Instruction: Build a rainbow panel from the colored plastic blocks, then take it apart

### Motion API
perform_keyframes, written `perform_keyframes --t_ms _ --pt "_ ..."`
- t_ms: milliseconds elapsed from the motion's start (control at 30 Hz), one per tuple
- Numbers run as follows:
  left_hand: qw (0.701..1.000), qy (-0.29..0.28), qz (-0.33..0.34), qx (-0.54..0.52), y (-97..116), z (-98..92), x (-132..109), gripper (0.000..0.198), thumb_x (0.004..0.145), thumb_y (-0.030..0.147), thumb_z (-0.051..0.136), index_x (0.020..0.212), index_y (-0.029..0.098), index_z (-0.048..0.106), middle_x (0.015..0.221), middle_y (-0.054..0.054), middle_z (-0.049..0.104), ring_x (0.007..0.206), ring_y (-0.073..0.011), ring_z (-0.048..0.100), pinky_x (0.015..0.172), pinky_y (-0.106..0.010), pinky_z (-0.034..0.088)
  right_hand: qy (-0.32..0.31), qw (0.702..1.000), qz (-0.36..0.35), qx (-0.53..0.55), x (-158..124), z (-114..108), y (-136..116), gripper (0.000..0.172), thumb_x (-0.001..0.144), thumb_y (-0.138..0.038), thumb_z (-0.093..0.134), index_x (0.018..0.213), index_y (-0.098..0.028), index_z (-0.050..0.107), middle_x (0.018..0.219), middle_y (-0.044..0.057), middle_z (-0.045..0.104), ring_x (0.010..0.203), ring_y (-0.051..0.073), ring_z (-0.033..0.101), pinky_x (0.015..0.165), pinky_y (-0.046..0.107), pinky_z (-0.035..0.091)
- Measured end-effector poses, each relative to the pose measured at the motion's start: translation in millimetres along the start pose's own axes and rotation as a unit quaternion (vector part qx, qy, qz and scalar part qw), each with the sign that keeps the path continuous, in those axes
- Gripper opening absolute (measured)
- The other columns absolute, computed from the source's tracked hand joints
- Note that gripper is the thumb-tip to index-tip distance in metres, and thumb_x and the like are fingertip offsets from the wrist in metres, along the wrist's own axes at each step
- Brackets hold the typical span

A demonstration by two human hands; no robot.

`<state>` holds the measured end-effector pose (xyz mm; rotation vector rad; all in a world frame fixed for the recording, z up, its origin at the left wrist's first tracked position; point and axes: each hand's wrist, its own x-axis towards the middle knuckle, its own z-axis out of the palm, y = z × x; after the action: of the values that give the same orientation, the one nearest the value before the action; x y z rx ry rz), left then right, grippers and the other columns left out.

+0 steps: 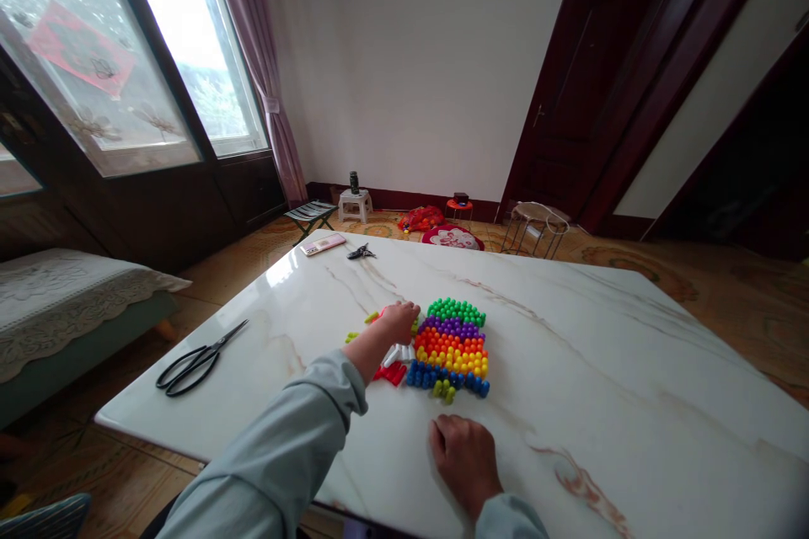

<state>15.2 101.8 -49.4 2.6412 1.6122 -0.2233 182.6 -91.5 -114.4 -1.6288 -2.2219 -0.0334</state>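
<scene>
A cluster of small plastic pegs lies in colour bands on the marble table: green, purple, orange, yellow, blue. My left hand reaches to the cluster's left edge, fingers curled down over loose pegs there; what they grip is hidden. Red and white loose pieces lie just below that hand. My right hand rests on the tabletop near the front edge, knuckles up, fingers curled under, apart from the pegs.
Black scissors lie near the table's left edge. A pink phone and a small dark tool sit at the far corner. Stools and red items stand on the floor beyond. A bed is at the left.
</scene>
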Motion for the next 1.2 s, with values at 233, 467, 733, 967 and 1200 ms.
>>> perform_keyframes --t_ms 233,467,733,967,1200 --pt "1.0 -0.01 -0.004 -0.008 -1 -4.6 -4 0.07 0.064 0.027 0.068 0.13 0.029 0.044 0.121 -0.012 0.05 0.107 -0.0311 0.054 0.078 -0.039 0.051 -0.004 1.0 0.003 -0.003 2 -1 -1 0.028 0.087 -0.02 0.049 0.063 -0.021 0.063 0.063 0.002 0.066 0.058 0.014 0.058 0.058 0.029 0.025" --pt "0.999 -0.006 -0.029 -0.04 -7 5.2 -5 0.053 0.07 0.03 0.063 0.121 0.027 0.051 0.118 -0.011 0.047 0.094 -0.0257 0.06 0.078 -0.04 0.051 0.0 1.0 0.007 0.004 1 -2 -1 0.028 0.087 -0.021 0.049 0.063 -0.021 0.063 0.063 0.001 0.066 0.059 0.013 0.059 0.059 0.029 0.025" --pt "0.99 0.055 -0.082 -0.096 -9 20.7 -17 0.036 0.081 0.017 0.049 0.117 0.023 0.05 0.116 -0.011 0.049 0.091 -0.0213 0.06 0.075 -0.032 0.048 -0.008 1.0 0.011 -0.002 2 -4 -3 0.03 0.088 -0.022 0.047 0.063 -0.021 0.063 0.064 0.001 0.067 0.059 0.013 0.059 0.058 0.028 0.026" --pt "0.923 0.242 -0.129 -0.269 -6 11.1 -43 0.037 0.082 0.008 0.042 0.115 0.023 0.047 0.113 -0.006 0.055 0.096 -0.0177 0.057 0.084 -0.029 0.045 -0.011 1.0 0.0 -0.013 5 -7 -4 0.032 0.089 -0.023 0.046 0.064 -0.021 0.064 0.064 0.002 0.067 0.059 0.013 0.06 0.057 0.027 0.028" --pt "0.692 0.233 -0.05 -0.681 61 55.1 -121 0.032 0.086 0.044 0.053 0.104 0.018 0.049 0.079 -0.001 0.058 0.062 -0.0109 0.053 0.058 -0.023 0.044 -0.022 1.0 0.006 -0.013 5 -9 -5 0.032 0.089 -0.024 0.045 0.065 -0.021 0.065 0.065 0.004 0.068 0.059 0.014 0.061 0.055 0.027 0.028"
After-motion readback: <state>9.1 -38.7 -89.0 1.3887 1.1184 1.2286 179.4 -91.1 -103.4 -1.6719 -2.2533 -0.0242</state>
